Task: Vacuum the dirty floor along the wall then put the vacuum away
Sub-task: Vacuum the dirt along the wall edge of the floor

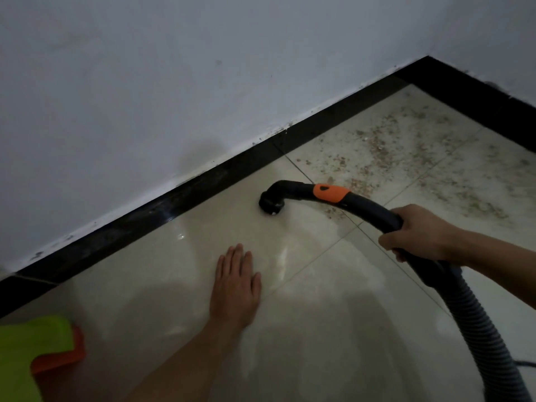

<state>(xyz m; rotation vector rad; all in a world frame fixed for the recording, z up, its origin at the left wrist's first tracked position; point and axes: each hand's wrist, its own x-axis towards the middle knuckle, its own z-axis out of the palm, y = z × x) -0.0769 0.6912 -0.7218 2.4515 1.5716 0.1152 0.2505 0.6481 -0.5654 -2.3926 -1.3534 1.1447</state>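
Right grip [417, 230] clamped round vacuum handle [365, 207], just above hose [475, 329]. Left grip [235, 288] flat on floor [145, 300], fingers straight, holding nothing. Nozzle [271, 203] down on tile near black skirting [174, 204]. We judge vacuuming step part done: debris [406, 152] thick toward corner. Next we need nozzle swept right into debris, hugging wall [145, 97].

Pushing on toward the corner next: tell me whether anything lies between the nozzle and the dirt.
Nothing visible does. The nozzle rests on clean floor; the dirt starts just beyond it toward the corner. The left hand lies flat on the floor, nearer the camera, outside that path.
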